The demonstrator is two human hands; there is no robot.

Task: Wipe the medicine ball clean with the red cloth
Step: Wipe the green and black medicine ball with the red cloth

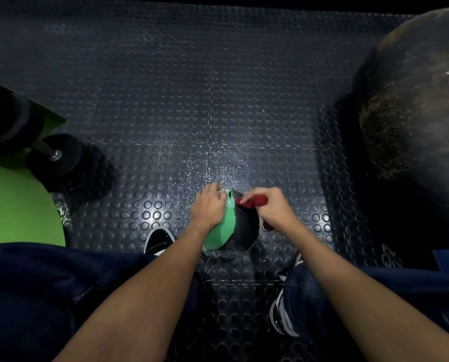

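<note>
**Rubber floor, ball pinned between our hands**

Green shows at far left, a rounded pad [17, 205] beside a dark dumbbell [59, 155], well apart from the work. Between our shoes on the studded floor [166, 100] sits the medicine ball [224, 226], half green, half black. Our left hand [209, 209] lies spread and flat on its green side, steadying it rather than gripping. Our right hand [271, 207] is closed around the bunched red cloth [252, 201], which presses on the black half near the top seam. We judge that a hard push could roll the ball out from under the left palm, and the loose cloth tail could miss patches. A big scuffed ball [414, 100] looms at far right.
</note>
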